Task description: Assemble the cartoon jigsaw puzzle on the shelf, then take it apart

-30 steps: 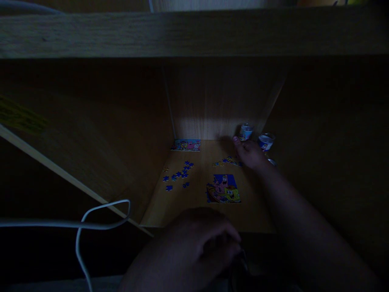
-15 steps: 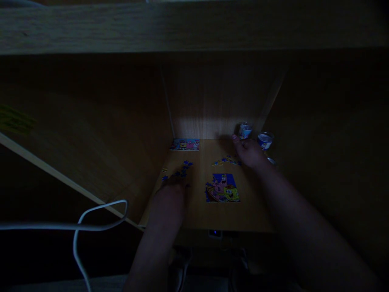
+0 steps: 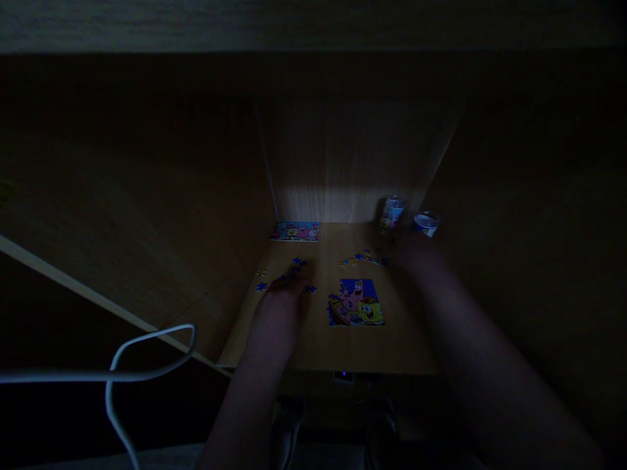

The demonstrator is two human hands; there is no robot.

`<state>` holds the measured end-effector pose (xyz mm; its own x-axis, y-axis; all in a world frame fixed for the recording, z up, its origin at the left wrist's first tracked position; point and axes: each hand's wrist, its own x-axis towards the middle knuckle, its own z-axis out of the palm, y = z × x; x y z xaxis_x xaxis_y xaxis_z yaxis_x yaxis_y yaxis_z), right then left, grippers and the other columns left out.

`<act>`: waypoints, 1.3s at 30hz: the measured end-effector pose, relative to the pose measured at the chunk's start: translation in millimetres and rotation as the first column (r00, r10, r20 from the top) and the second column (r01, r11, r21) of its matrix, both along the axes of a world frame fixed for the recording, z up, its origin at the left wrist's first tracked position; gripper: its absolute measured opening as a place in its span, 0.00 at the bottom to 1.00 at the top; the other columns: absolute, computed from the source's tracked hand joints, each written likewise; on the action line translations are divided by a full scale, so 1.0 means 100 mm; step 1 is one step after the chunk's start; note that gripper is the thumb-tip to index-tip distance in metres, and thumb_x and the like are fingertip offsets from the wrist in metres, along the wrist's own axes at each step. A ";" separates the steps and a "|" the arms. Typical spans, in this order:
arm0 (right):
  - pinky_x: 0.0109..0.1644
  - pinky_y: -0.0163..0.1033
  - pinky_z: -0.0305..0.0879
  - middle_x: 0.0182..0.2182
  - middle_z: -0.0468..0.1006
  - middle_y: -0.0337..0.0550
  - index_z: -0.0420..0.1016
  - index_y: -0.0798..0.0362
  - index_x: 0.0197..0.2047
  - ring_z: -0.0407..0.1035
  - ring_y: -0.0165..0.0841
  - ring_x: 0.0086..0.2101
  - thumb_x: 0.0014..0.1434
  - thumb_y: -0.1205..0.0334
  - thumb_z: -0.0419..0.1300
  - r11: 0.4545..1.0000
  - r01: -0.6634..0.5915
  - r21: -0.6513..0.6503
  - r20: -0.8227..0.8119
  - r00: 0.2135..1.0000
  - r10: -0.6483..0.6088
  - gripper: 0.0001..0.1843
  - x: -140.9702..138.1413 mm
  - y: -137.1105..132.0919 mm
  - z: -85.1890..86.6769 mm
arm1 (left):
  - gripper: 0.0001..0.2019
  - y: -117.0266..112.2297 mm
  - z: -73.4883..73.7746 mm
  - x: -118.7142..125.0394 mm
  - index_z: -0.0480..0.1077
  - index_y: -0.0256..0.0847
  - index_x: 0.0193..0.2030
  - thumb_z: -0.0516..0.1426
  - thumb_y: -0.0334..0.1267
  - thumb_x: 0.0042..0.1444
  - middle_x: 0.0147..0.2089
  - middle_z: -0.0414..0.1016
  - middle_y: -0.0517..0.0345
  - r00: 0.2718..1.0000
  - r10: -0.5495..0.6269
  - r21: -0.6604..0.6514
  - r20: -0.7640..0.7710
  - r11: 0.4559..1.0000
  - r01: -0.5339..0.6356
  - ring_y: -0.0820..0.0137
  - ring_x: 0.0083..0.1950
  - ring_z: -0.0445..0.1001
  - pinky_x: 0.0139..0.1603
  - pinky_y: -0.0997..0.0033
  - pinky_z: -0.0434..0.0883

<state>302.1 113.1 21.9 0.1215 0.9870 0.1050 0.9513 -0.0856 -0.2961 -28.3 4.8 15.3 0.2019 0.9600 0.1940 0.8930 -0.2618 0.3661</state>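
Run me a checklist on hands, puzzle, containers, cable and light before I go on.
1. Partial puzzle flat and uncovered by the hands: ok.
2. Left hand gripping a piece: cannot tell; it is over the left-side loose pieces and its fingertips are lost in shadow.
3. Right hand free of the containers: cannot tell; it overlaps them in this view and its fingers are too dark.
4. Back container upright: ok.
5. White cable away from the puzzle pieces: ok, it loops at the lower left.
6. Light good enough for finger detail: not ok, very dim.
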 end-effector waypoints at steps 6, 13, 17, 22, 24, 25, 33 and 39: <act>0.55 0.51 0.76 0.57 0.85 0.70 0.83 0.57 0.65 0.82 0.56 0.55 0.73 0.49 0.62 0.991 0.096 -0.090 0.130 0.988 -0.084 0.26 -0.13 -0.03 0.07 | 0.10 0.00 0.00 0.07 0.86 0.42 0.49 0.61 0.39 0.74 0.55 0.86 0.45 1.000 -0.029 0.038 -0.007 0.999 0.029 0.55 0.57 0.83 0.62 0.55 0.79; 0.50 0.44 0.72 0.49 0.89 0.57 0.88 0.52 0.52 0.83 0.47 0.48 0.77 0.51 0.57 0.957 -0.244 -0.154 0.084 0.962 0.259 0.20 -0.27 -0.08 0.13 | 0.11 0.06 -0.07 0.11 0.87 0.47 0.50 0.62 0.31 0.72 0.55 0.87 0.51 0.994 -0.099 0.022 0.046 0.995 0.098 0.56 0.56 0.84 0.63 0.56 0.78; 0.45 0.41 0.68 0.40 0.89 0.45 0.87 0.49 0.46 0.80 0.40 0.41 0.74 0.43 0.62 0.850 -0.509 -0.137 -0.160 0.858 0.488 0.19 -0.32 -0.08 0.07 | 0.12 0.09 -0.12 0.11 0.84 0.44 0.56 0.61 0.31 0.73 0.58 0.86 0.49 0.991 -0.113 0.095 0.077 0.990 0.105 0.55 0.58 0.83 0.64 0.54 0.78; 0.43 0.40 0.67 0.39 0.88 0.41 0.87 0.48 0.43 0.79 0.40 0.40 0.60 0.36 0.73 0.745 -0.631 -0.217 -0.359 0.761 0.540 0.23 -0.30 -0.04 -0.01 | 0.10 0.11 -0.15 0.11 0.84 0.43 0.51 0.60 0.29 0.72 0.53 0.87 0.50 0.984 -0.134 0.121 0.113 0.985 0.120 0.57 0.54 0.84 0.60 0.57 0.79; 0.43 0.40 0.68 0.39 0.89 0.40 0.87 0.47 0.44 0.79 0.39 0.40 0.57 0.37 0.76 0.730 -0.640 -0.239 -0.398 0.750 0.528 0.23 -0.29 -0.03 -0.03 | 0.10 0.11 -0.15 0.11 0.85 0.43 0.50 0.61 0.30 0.72 0.51 0.87 0.51 0.977 -0.188 0.116 0.102 0.977 0.176 0.58 0.54 0.84 0.60 0.57 0.79; 0.43 0.40 0.68 0.39 0.89 0.40 0.87 0.47 0.44 0.79 0.39 0.40 0.56 0.38 0.76 0.726 -0.641 -0.249 -0.410 0.749 0.520 0.23 -0.30 -0.03 -0.03 | 0.09 0.11 -0.16 0.11 0.85 0.44 0.50 0.61 0.31 0.72 0.51 0.87 0.52 0.970 -0.224 0.115 0.100 0.970 0.212 0.58 0.54 0.84 0.61 0.57 0.78; 0.44 0.40 0.70 0.40 0.89 0.41 0.87 0.48 0.42 0.80 0.40 0.41 0.55 0.41 0.76 0.699 -0.665 -0.264 -0.483 0.718 0.501 0.21 -0.34 -0.04 -0.03 | 0.13 0.10 -0.18 0.16 0.85 0.46 0.58 0.61 0.31 0.73 0.57 0.88 0.53 0.931 -0.356 0.158 0.086 0.927 0.340 0.57 0.59 0.83 0.66 0.52 0.79; 0.45 0.41 0.70 0.40 0.89 0.41 0.87 0.47 0.42 0.81 0.40 0.41 0.55 0.42 0.77 0.685 -0.681 -0.260 -0.476 0.707 0.522 0.20 -0.34 -0.03 -0.04 | 0.18 0.10 -0.21 0.16 0.82 0.44 0.64 0.59 0.28 0.73 0.61 0.87 0.52 0.925 -0.376 0.197 0.051 0.912 0.360 0.56 0.63 0.82 0.68 0.48 0.79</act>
